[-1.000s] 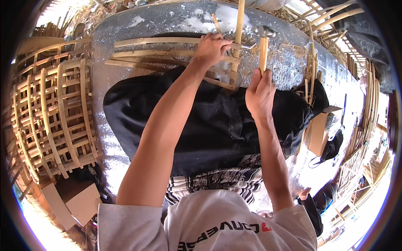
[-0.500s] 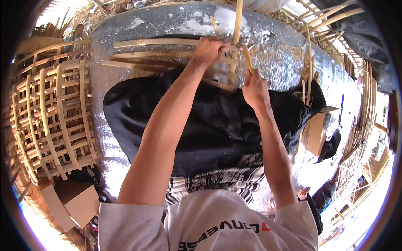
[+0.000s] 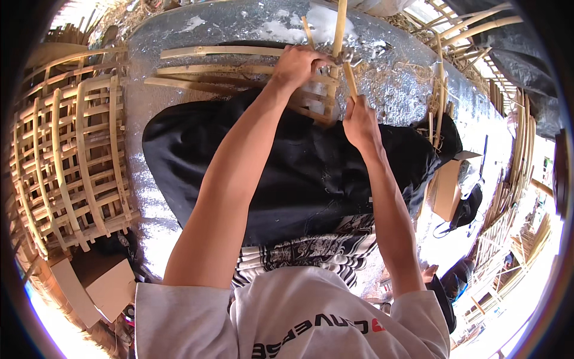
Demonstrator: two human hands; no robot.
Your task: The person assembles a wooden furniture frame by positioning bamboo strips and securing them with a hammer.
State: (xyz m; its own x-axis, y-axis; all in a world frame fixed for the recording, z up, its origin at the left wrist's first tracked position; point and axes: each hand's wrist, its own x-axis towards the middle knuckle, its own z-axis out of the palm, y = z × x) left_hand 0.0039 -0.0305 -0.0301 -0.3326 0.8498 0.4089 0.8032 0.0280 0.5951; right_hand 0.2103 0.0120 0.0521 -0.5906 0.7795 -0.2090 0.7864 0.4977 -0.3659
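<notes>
At upper center of the frame, slightly right, holding hammer (image 3: 351, 82) by its wooden handle in right hand (image 3: 362, 122), grip closed round the lower end. Handle slanting up and a bit left, metal head right beside upright bamboo pole (image 3: 339, 30); too blurred to tell if touching. Just left of that, curling left hand (image 3: 297, 66) over the right part of the topmost of several bamboo slats (image 3: 221, 52); fingertips unclear, cannot tell whether grip clamped on the slat or on something small. Slats running from upper left across to the pole, left ends slightly fanned. Just above left hand: thin bamboo stick (image 3: 307, 31), tilted. Behind slats, upper frame: silvery sheet (image 3: 179, 37), shiny, patchy. Across mid-frame, below both hands: black cloth (image 3: 299, 179), with black-and-white patterned cloth (image 3: 305, 257) under its lower edge. Left side: bamboo lattice (image 3: 78, 155); below it, lower left, cardboard box (image 3: 110, 290), flaps open. Right side: second box (image 3: 447, 188), brown, near black cloth; farther right, bunch of long bamboo poles (image 3: 526, 143).
</notes>
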